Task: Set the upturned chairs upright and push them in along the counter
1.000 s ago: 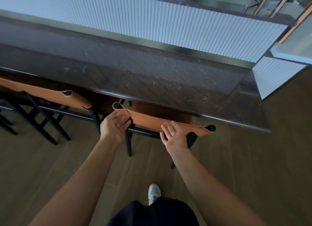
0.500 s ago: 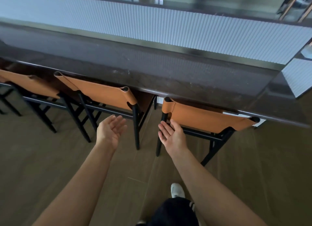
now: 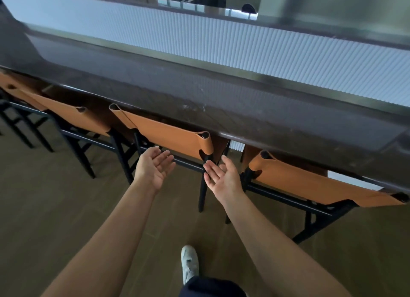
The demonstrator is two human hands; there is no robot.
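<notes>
Hovering with fingers spread and holding nothing, the left grip (image 3: 155, 166) and right grip (image 3: 221, 176) are just behind the middle chair (image 3: 168, 137), which stands upright, tucked under the tabletop (image 3: 221, 101). A hard shove could jam its leather back against the tabletop edge or pinch fingers there.

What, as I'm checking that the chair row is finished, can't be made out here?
Head view:
- Seats of the middle chair and the right chair: hidden beneath the counter.
- How far the row runs on leftward: cut off by the left edge.
- Whether the right hand touches the middle chair's post: unclear.
</notes>
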